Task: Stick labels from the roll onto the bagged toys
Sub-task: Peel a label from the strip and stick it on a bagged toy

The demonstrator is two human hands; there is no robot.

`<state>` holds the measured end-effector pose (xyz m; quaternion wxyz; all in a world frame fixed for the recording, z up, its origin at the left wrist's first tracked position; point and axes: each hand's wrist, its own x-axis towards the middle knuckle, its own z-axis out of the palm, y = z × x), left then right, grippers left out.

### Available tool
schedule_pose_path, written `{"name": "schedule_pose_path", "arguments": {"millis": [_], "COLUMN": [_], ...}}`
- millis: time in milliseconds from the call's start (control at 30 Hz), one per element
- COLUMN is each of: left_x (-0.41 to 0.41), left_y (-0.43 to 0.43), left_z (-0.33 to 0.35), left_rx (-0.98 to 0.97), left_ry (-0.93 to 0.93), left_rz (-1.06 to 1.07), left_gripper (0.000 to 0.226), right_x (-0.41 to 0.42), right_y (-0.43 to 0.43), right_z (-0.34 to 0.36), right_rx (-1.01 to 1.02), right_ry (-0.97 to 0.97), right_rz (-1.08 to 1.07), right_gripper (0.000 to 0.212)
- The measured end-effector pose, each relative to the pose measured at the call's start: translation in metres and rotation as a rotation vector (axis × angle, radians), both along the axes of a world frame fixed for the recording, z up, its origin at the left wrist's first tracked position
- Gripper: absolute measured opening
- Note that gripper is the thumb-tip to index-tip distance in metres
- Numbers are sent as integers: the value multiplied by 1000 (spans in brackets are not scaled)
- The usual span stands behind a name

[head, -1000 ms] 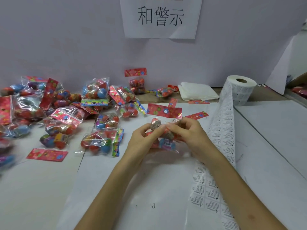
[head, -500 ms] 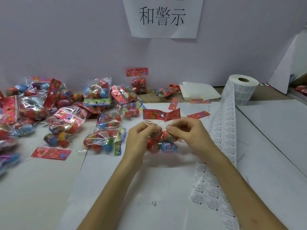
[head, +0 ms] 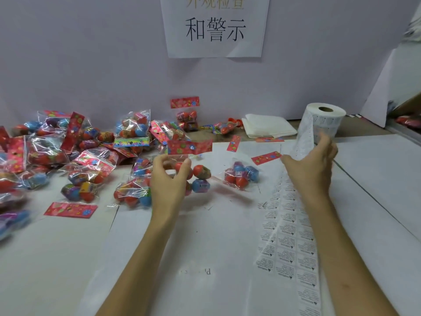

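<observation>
The bagged toy (head: 200, 179) is a clear plastic pouch of small egg-shaped pieces, mostly red with one blue. It is topped by a red header card (head: 190, 147) printed with bright flowers. The left hand (head: 169, 179) holds it up off the table (head: 68, 258), thumb and fingers curled and pinching the plastic just below the card. The card therefore stands at the hand's 12 to 1 o'clock, and the eggs bulge out at its 3 o'clock. The label roll (head: 325, 119) is white and stands on end at about 1 o'clock on the table. Its strip of labels (head: 289, 236), rows of small white stickers with black print, trails down toward 5 o'clock. The right hand (head: 312, 169) is well apart from the pouch. It is spread, thumb splayed from the fingers, and lies against the strip just below the roll, which sits at its 12 o'clock. The fingertips are blurred. A second bag (head: 241, 176) lies between the two hands. A heap of bags (head: 79, 156) fills the 9 to 10 o'clock side.
</observation>
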<state>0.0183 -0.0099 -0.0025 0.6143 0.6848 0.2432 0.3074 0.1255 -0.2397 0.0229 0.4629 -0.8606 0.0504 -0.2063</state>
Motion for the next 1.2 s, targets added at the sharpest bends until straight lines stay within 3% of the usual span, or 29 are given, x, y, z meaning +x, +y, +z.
{"name": "schedule_pose_path", "arguments": {"millis": [67, 133, 233, 400, 500, 633, 767, 800, 867, 967, 1000, 1100, 1200], "left_x": [1, 2, 4, 4, 2, 1, 0, 0, -2, -8, -4, -6, -14], "left_y": [0, 0, -2, -7, -9, -14, -18, -19, -19, -22, -26, -33, -28], "left_z": [-2, -2, -1, -7, -6, -6, -2, -1, 1, 16, 20, 27, 20], "left_rx": [66, 178, 297, 403, 568, 591, 426, 386, 230, -245, -320, -285, -71], "left_ry": [48, 96, 122, 209, 152, -127, -165, -152, -98, 169, 259, 451, 511], "left_rz": [20, 45, 77, 99, 170, 163, -48, -102, -264, -663, -778, -895, -1124], "left_gripper": [57, 79, 89, 97, 87, 41, 4, 6, 25, 70, 78, 54, 25], "right_x": [3, 4, 3, -1, -9, -21, -15, -13, -14, -14, -15, -15, -19], "right_y": [0, 2, 7, 7, 8, 14, 18, 19, 21, 25, 26, 26, 29], "right_z": [0, -1, -3, 3, 9, 8, 9, 10, 11, 8, 8, 9, 8], "right_rx": [204, 381, 403, 414, 378, 320, 581, 660, 739, 785, 811, 836, 774], "right_ry": [108, 182, 280, 465, 586, 648, 458, 425, 366, 268, 241, 159, 95], "right_rz": [78, 158, 302, 438, 720, 1041, 971, 957, 924, 818, 780, 673, 619], "right_gripper": [98, 94, 69, 61, 24, 20, 20, 20, 21, 22, 21, 19, 18]}}
